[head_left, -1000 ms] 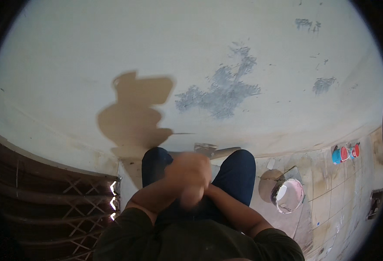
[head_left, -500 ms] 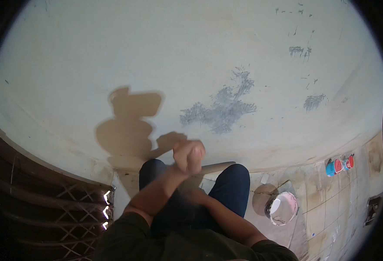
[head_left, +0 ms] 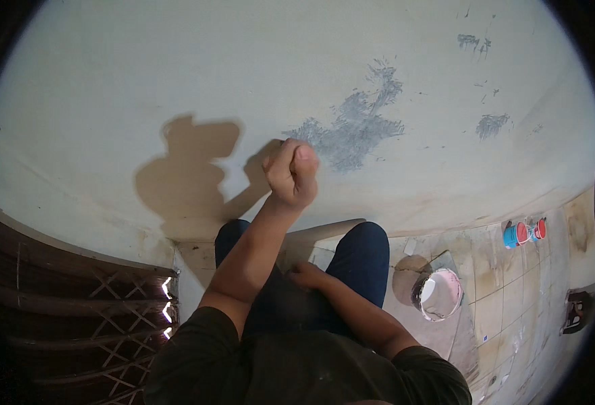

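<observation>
Up against the pale wall [head_left: 270, 74], my left hand [head_left: 293, 172] is closed in a fist. A small dark edge shows at its top, but what the fingers hold is hidden. Just to the right of the fist spreads a rough grey patch [head_left: 361, 131] on the wall, its outline ragged and streaked. My right hand [head_left: 307, 275] is low between my knees, its fingers curled in. Whether anything is inside it cannot be made out.
A pinkish-white bucket [head_left: 440, 295] stands on the floor at the right, beyond it two small blue-and-red pails [head_left: 514, 234]. A dark folding lattice gate [head_left: 74, 304] fills the lower left. Smaller grey patches [head_left: 492, 125] mark the wall further right.
My left hand has risen from above my knees to beside the grey patch. The view has tilted, so the wall marks and bucket sit higher. My right hand stays low, now less blurred.
</observation>
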Demonstrator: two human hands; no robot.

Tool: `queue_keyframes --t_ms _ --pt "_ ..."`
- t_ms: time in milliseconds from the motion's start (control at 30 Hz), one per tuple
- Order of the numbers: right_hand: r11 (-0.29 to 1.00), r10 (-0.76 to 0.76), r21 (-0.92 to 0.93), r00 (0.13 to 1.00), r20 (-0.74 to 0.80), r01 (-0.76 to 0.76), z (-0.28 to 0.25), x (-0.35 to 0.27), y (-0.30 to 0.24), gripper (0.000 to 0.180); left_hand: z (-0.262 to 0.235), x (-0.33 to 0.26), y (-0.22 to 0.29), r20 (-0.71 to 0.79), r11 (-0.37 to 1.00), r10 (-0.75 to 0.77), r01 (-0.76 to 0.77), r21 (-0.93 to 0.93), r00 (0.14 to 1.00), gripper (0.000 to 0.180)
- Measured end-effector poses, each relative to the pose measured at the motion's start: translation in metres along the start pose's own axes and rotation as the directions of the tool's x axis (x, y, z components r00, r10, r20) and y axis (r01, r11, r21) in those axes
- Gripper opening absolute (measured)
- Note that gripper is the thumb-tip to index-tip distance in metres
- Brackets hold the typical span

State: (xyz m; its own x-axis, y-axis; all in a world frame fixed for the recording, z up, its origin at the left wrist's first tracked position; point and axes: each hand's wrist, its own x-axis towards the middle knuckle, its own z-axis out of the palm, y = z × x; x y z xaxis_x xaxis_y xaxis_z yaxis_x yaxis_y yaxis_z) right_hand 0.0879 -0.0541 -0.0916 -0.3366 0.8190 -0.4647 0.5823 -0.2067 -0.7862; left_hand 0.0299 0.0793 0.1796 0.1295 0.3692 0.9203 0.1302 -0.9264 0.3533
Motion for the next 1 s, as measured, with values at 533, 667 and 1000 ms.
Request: queue_keyframes --t_ms 533,667,1000 --pt "0.925 -0.366 -0.146 0.925 -0.098 0.351 0.04 0.052 0.075 0.046 -0.086 0.002 0.115 0.07 0.771 0.284 -0.184 -0.61 0.956 0.024" --pt "1.0 -0.009 0.026 0.995 -0.103 0.012 -0.009 -0.001 0.014 0.043 -0.03 0.004 0.078 0.068 0.717 -0.246 0.228 -0.659 0.967 0.037" --pt "0.995 0.005 -0.094 0.991 -0.131 -0.017 -0.001 -0.004 0.018 0.042 0.025 -0.039 0.015 -0.213 0.923 0.019 -0.099 -0.373 0.977 0.043"
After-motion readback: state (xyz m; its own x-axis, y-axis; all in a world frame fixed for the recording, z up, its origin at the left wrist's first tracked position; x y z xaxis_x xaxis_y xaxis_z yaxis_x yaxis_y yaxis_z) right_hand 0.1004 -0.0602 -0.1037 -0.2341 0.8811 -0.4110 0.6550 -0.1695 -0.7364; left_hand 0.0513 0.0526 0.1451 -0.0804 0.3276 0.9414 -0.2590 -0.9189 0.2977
